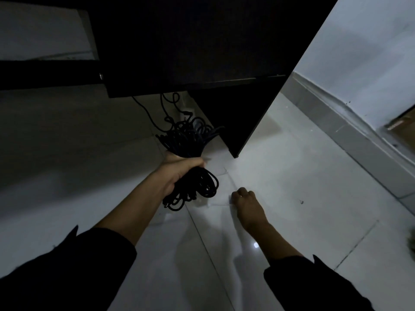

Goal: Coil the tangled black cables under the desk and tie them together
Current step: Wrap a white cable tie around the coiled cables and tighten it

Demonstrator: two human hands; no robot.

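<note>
Cables gathered beside the worktop.
Left hand (179,169) grips the cables (190,142); right hand (246,203), fingers curled, rests on the floor (292,176).

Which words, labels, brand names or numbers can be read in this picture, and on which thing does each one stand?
None can be read.
The brown cardboard box at the right edge carries a faint dark mark, too blurred to read.
The bundle of coiled black cables in the left hand shows no print.
The dark desk panel shows no label.
The right hand, fingers curled, is down at the glossy white floor tiles, which are plain.
</note>
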